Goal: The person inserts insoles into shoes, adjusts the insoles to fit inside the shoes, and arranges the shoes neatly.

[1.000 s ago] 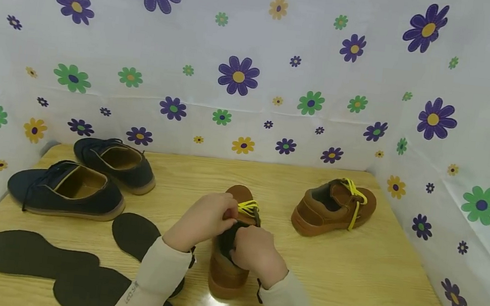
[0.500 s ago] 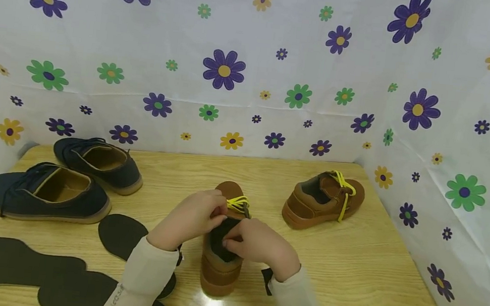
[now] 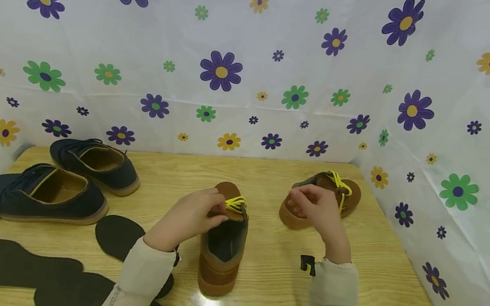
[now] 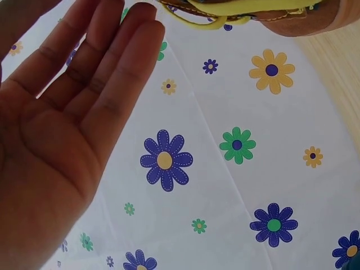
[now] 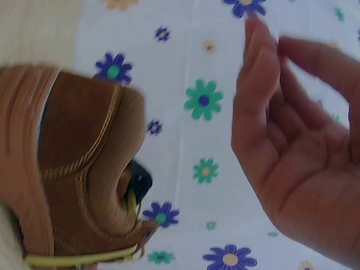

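Note:
In the head view my left hand [image 3: 191,216] hovers at the left side of a brown shoe [image 3: 216,274] with yellow laces. Its fingertips are close to the laces; whether they touch is unclear there. The left wrist view shows that hand [image 4: 67,121] with fairly straight fingers, the laces [image 4: 225,8] beyond the fingertips. My right hand [image 3: 319,213] is raised before the second brown shoe [image 3: 295,219], partly covering it. Thumb and index tip almost meet, and nothing shows between them. In the right wrist view this shoe's heel [image 5: 79,115] fills the left side.
Two dark navy shoes [image 3: 42,206] [image 3: 106,171] stand at the table's back left. Several dark insoles [image 3: 9,263] lie at the front left, partly under my left sleeve [image 3: 143,272]. A flowered white cloth [image 3: 257,34] rises behind and beside the wooden table [image 3: 268,275].
My right hand has come out of the middle shoe's opening and moved right, toward the other brown shoe. The left hand stays by the laces. The view has turned slightly right.

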